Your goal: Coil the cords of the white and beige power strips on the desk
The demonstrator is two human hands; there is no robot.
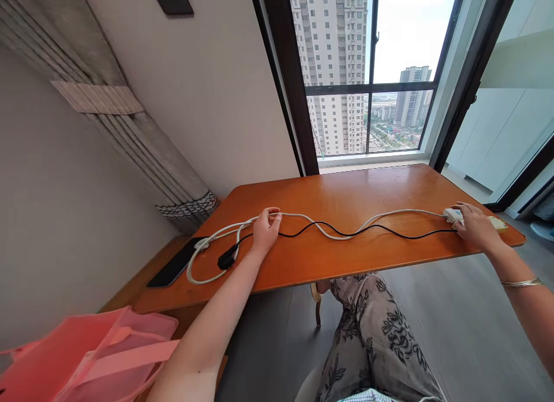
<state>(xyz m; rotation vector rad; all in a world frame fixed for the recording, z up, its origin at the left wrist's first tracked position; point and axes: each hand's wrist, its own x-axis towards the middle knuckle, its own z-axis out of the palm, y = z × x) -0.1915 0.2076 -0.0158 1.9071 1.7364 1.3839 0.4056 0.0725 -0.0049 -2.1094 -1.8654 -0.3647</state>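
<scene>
At the right end of the table my right hand [475,227] is closed over a white power strip [453,216], which lies flat. A white cord [402,211] leaves the strip and winds leftward into a loose loop. Beside it runs a thin black cable [415,237], crossing the white one. My left hand [265,231] pinches the white cord left of the table's middle. The black cable passes under that hand to a black plug or adapter [226,257]. A white plug [202,244] rests near the loop, at the edge of a flat black device [176,264].
The brown wooden table [346,191] reaches to the window [367,90]. A pink bag [99,356] stands at the lower left, close to my left forearm. A gathered grey curtain [142,142] hangs by the left wall. My legs in patterned trousers [381,332] are below the table's front edge.
</scene>
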